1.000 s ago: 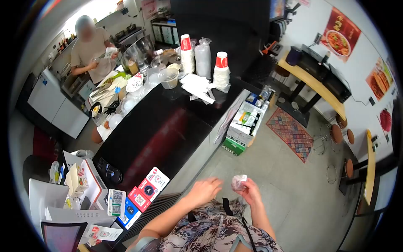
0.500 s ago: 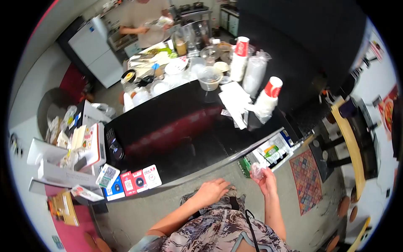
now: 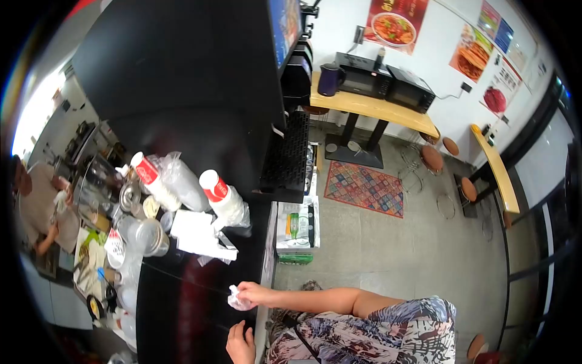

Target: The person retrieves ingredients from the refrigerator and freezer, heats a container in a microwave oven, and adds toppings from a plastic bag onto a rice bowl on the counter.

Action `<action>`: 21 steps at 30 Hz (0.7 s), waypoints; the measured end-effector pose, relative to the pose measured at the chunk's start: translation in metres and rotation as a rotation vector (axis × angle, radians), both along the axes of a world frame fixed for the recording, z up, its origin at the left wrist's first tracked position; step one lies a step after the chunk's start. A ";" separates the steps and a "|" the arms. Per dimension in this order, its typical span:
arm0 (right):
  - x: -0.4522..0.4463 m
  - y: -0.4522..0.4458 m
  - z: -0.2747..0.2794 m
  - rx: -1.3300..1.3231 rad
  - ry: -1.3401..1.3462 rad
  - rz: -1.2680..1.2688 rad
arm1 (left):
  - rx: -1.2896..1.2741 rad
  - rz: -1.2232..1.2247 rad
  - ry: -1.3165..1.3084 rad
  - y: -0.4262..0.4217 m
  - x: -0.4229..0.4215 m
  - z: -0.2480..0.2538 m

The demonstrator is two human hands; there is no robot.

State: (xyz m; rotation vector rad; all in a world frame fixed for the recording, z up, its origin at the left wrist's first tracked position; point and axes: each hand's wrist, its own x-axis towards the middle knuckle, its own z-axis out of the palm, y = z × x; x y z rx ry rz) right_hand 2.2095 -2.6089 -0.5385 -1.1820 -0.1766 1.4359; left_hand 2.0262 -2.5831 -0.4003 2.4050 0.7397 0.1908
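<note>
- A crumpled, whitish, see-through wad (image 3: 235,299) was pinched at the fingertips of the right hand (image 3: 257,295), right there by the near edge of the black counter (image 3: 160,297)!
- It was held out ahead of the knuckles, on the counter side, with the bare forearm (image 3: 321,299) stretched out behind in nearly one line.
- No clear long axis was offered: a rounded lump was shown, with a short peak pointed up toward the white sheets (image 3: 197,233) lying farther along the counter.
- And the left hand (image 3: 241,347)? Placed lower down, near the wad but apart from it, fingers loosely extended, nothing seen in them; the right was plainly the nearer, closed around its hold.
- The plastic-wrapped cup stack (image 3: 225,205) was set beyond the sheets, well apart from both hands.
- Now the tricky part: one side of the wad was covered by the right fingers, its contents could not be made out, and whether the counter was touched could not be told.
- The left palm was hidden, and the wrist was cut off by the bottom edge.
- Across the counter, a person (image 3: 45,206) was darkened by the lens border.
</note>
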 end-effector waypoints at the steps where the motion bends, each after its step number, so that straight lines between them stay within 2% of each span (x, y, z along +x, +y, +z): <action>1: -0.001 0.002 -0.007 -0.016 -0.034 -0.003 | 0.007 -0.026 0.003 0.008 0.003 0.000; 6: 0.024 -0.031 0.007 -0.031 -0.135 -0.133 | 0.047 -0.148 -0.020 0.048 0.029 -0.020; 8: 0.039 -0.058 -0.003 -0.047 -0.133 -0.181 | 0.029 -0.188 -0.029 0.046 0.047 -0.019; 10: 0.052 -0.085 -0.006 -0.049 -0.132 -0.214 | -0.191 -0.260 -0.126 0.037 0.076 -0.011; 11: 0.060 -0.100 -0.004 -0.089 -0.070 -0.257 | -0.287 -0.259 -0.132 0.029 0.090 -0.010; 14: 0.085 -0.140 0.000 -0.148 -0.011 -0.314 | -0.294 -0.318 -0.155 -0.002 0.133 -0.020; 15: 0.094 -0.154 -0.001 -0.176 -0.009 -0.318 | -0.422 -0.310 -0.106 -0.012 0.145 -0.034; 21: 0.178 -0.271 -0.004 -0.123 0.043 -0.446 | -0.471 -0.395 -0.251 -0.125 0.255 -0.072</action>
